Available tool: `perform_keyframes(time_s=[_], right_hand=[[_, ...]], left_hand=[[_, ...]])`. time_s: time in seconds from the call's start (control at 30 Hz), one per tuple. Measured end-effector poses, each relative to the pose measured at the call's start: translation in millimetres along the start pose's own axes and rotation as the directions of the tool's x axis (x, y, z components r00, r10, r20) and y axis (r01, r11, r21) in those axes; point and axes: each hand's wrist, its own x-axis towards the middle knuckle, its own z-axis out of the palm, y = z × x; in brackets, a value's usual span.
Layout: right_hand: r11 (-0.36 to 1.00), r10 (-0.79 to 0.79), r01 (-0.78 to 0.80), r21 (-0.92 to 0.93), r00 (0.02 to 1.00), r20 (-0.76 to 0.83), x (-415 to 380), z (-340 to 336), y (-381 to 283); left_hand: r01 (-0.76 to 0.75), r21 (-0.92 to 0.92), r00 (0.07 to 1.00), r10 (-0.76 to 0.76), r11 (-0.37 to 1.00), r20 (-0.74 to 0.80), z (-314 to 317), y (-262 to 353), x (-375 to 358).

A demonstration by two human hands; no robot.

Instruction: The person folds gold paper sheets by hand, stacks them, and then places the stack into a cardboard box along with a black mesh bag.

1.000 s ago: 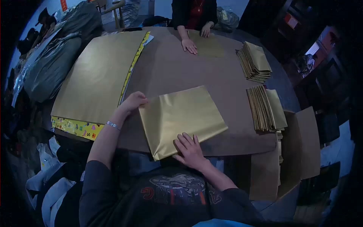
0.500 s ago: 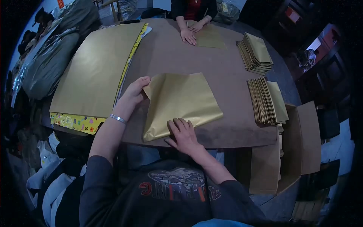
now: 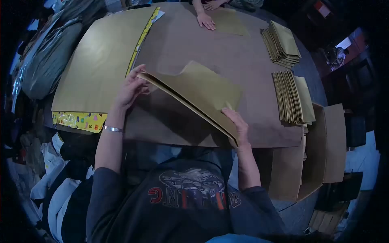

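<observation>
Hands both on the gold paper. Left hand (image 3: 133,87) pinches its upper left corner, fingers partly spread around it. Right hand (image 3: 238,123) grips the lower right end, fingers on the top face, thumb hidden.

Largest first: brown surface (image 3: 182,40), spans most of the view. Large gold sheets (image 3: 101,52) lie flat on its left side, yellow patterned sheet (image 3: 81,120) showing from under them along the near and right edges. Open cardboard box (image 3: 334,141) sits just off the near right edge of the surface, flaps out, more folded gold pieces partly visible inside.

Gold paper (image 3: 206,87) is over the middle of the surface, near edge raised, slanting down from left hand to right hand. Dark gap between two layers along that edge; shadow on the surface below. Can't tell if the far part touches down.

Right side of surface: two stacks of folded gold pieces, near stack (image 3: 287,97) and far stack (image 3: 285,42), close together, apart from the gold paper. Far edge: flat gold sheet (image 3: 231,22), with a co-worker's hands at it, one hand (image 3: 206,21) palm down beside its left edge, other hand (image 3: 212,5) just behind.

Smallest: metal bracelet (image 3: 113,129) on the left wrist.
</observation>
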Motion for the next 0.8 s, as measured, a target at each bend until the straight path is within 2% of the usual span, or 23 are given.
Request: perform_keyframes(time_s=[0.03,0.07,0.1,0.17,0.23,0.3,0.33,0.37,0.4,0.47,0.53,0.57,0.63,0.67,0.7,0.73,0.8], right_hand=[[0.998,0.048,-0.048,0.038,0.999,-0.001,-4,-5,-2],[0.996,0.085,-0.085,0.012,0.996,0.030,-14,-9,2],[0.996,0.093,-0.094,0.012,0.995,0.033,-20,-12,3],[1.000,0.016,-0.013,-0.023,0.993,0.119,-29,-14,3],[1.000,0.002,-0.001,-0.002,0.992,0.126,-31,-16,-5],[0.998,0.029,-0.019,-0.055,0.981,0.191,-34,-21,-8],[0.997,0.046,-0.055,0.046,0.981,0.191,-36,-23,-4],[0.997,0.053,-0.063,0.044,0.980,0.189,-38,-31,-5],[0.996,0.018,0.003,-0.092,0.972,0.234,-33,-42,-12],[0.947,0.023,0.102,-0.304,0.923,0.384,-33,-63,-15],[0.883,0.117,0.147,-0.445,0.851,0.513,-46,-71,-8],[0.828,0.211,0.157,-0.538,0.801,0.560,-50,-74,1],[0.792,0.258,0.083,-0.604,0.852,0.455,-50,-79,23],[0.808,0.311,-0.021,-0.589,0.864,0.395,-41,-83,28],[0.786,0.331,-0.057,-0.616,0.880,0.341,-34,-82,35],[0.763,0.345,-0.090,-0.640,0.894,0.286,-25,-78,41],[0.809,0.328,-0.134,-0.572,0.911,0.250,-2,-65,57]], left_hand=[[-0.013,0.360,0.998,0.034,0.933,-0.050,4,-7,-8],[-0.010,0.478,0.998,-0.020,0.878,0.058,1,-23,-13],[-0.103,0.502,0.991,0.046,0.859,0.126,13,-30,-22],[-0.253,0.528,0.958,0.136,0.811,0.251,18,-49,-18],[-0.102,0.610,0.988,0.011,0.786,0.152,39,-43,-11],[-0.022,0.517,0.994,-0.038,0.856,0.106,52,-37,-10],[-0.193,0.573,0.956,0.021,0.797,0.293,42,-43,-4],[-0.363,0.588,0.880,0.058,0.722,0.472,37,-48,-1],[-0.443,0.666,0.881,0.151,0.601,0.449,53,-38,-13],[-0.603,0.680,0.795,0.248,0.417,0.553,55,-43,-32],[-0.605,0.725,0.793,0.168,0.329,0.586,50,-63,-57],[-0.623,0.731,0.779,0.135,0.279,0.612,55,-66,-68],[-0.625,0.715,0.773,0.123,0.313,0.623,60,-70,-74],[-0.616,0.708,0.780,0.145,0.346,0.608,63,-70,-75],[-0.606,0.700,0.788,0.169,0.378,0.592,64,-71,-76],[-0.605,0.700,0.789,0.171,0.379,0.590,61,-77,-76],[-0.589,0.734,0.804,0.152,0.338,0.575,51,-91,-77]])
